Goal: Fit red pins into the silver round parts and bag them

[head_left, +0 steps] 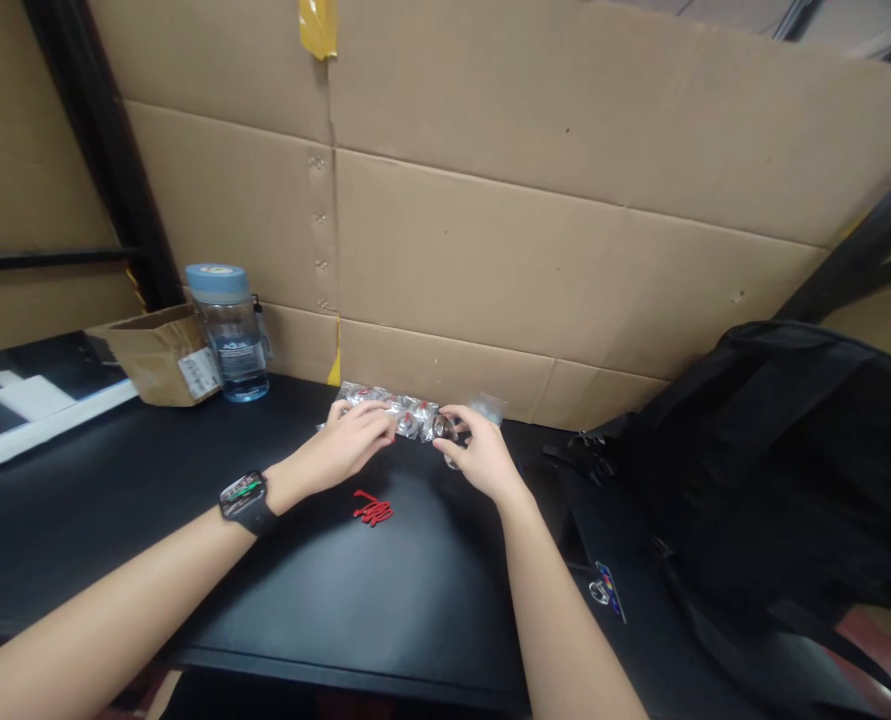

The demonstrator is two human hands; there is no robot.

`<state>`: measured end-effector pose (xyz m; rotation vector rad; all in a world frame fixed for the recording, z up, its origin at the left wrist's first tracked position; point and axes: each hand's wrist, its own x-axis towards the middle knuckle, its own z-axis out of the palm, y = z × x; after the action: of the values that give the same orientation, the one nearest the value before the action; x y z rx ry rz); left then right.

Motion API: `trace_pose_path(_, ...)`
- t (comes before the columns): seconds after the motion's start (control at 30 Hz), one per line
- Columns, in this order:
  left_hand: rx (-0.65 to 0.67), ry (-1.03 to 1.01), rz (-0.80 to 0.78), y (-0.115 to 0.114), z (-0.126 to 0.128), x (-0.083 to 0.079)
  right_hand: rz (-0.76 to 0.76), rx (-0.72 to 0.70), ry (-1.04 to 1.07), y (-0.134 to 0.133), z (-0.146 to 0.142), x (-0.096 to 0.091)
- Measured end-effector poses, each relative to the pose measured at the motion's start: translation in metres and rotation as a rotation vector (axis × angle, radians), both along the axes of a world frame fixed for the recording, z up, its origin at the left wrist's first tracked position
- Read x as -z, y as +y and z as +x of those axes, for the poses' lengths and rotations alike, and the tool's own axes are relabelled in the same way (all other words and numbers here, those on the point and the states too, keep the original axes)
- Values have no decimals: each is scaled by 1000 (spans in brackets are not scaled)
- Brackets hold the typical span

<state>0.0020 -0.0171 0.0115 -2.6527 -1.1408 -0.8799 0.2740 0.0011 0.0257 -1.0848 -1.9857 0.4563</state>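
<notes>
Small clear plastic packets with silvery and red contents lie in a row at the back of the black table, against the cardboard wall. My left hand rests over the left part of this row, fingers loosely bent and touching the packets; the thumb side is partly hidden. At the row's right end, my right hand pinches a small packet with a dark, shiny round piece between thumb and fingers. Closer to me on the table sits a little heap of red cord-like pieces, apart from both hands.
A water bottle with a blue lid stands beside an open cardboard box at the back left. A white charger is further left. On the right are a black backpack and a small colourful keyring.
</notes>
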Motion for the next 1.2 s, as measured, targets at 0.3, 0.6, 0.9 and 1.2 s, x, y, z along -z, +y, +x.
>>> trace_pose_path(0.3,-76,-263,17,-13,-22,-10,19,-131,274,-29,-44,-3)
trace_pose_path(0.6,-82,-426,-194,-18,-24,-8,-113,-174,404,-39,-78,19)
trace_pose_path(0.9,-44,-493,-267,-21,-18,-4,-73,-169,421,-48,-90,23)
trace_pose_path(1.2,7,-552,-203,-22,-12,-3,-80,-178,409,-47,-89,23)
